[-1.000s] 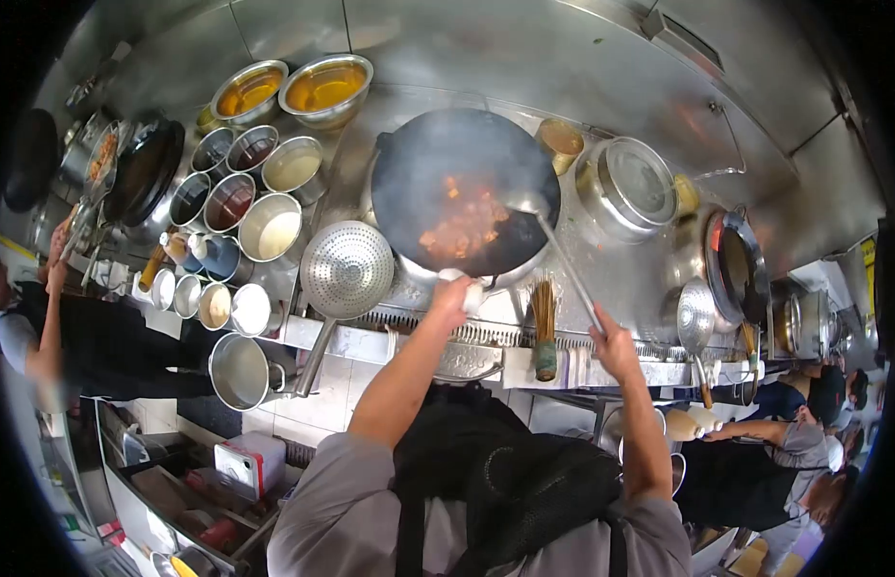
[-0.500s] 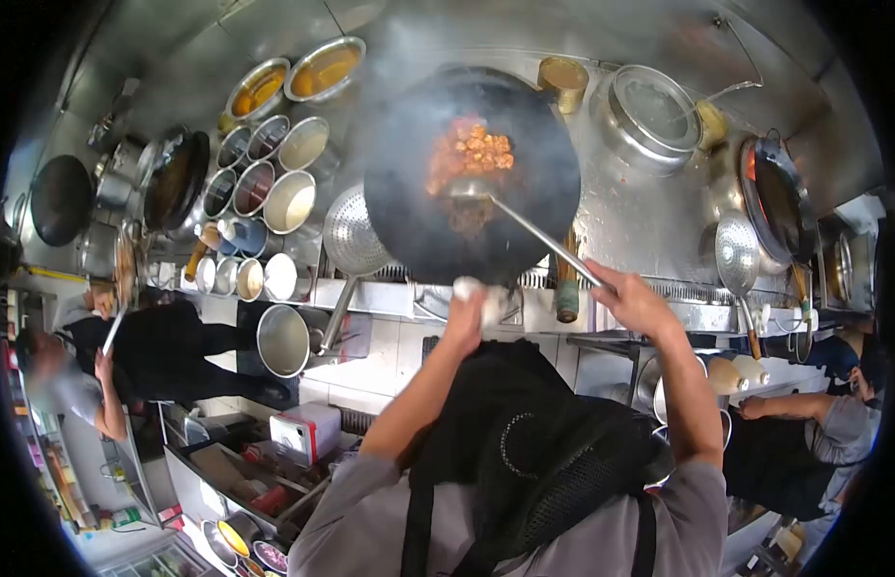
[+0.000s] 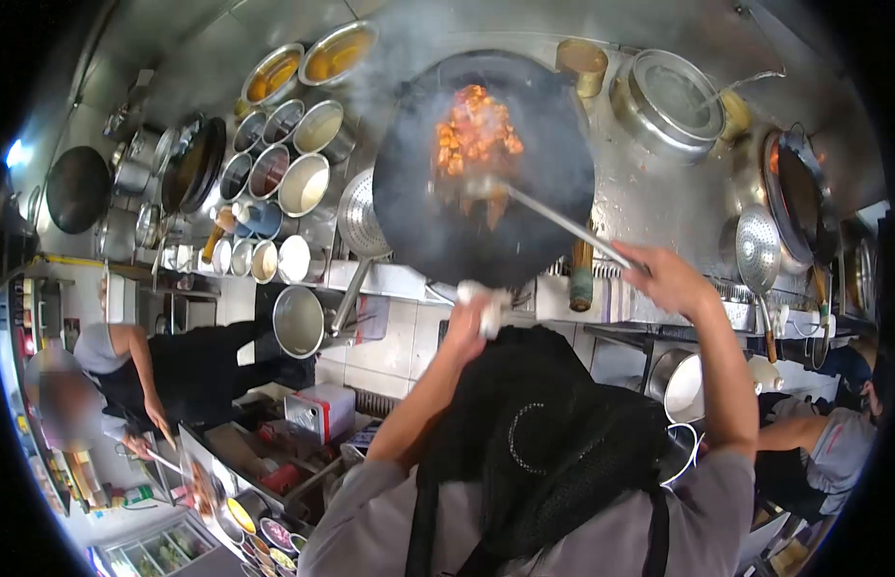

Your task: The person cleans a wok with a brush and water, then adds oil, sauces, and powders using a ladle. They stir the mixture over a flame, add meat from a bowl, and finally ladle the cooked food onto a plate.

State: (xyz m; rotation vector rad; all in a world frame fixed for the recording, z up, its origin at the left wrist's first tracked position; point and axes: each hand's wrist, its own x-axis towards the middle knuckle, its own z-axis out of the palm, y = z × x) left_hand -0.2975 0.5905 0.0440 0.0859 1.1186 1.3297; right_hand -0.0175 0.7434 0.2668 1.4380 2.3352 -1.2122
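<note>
A large black wok stands on the stove before me, with smoke rising from it. Orange-red sauced chunks of food are bunched toward its far side; what they are I cannot make out. My right hand is wrapped round the handle of a long metal ladle, whose blurred bowl is inside the wok, just nearer than the food. At the wok's near rim, my left hand is closed on a folded white cloth. The cloth hides whatever part of the wok is gripped.
Left of the wok lie a perforated strainer and several metal pots of sauces. A lidded pot, a tin and another strainer are to the right. Co-workers stand on both sides.
The food has shifted toward the wok's far side and spread upward. The ladle bowl has blurred with motion. My view has shifted slightly. The left co-worker's arms and tool have swung toward the lower counter.
</note>
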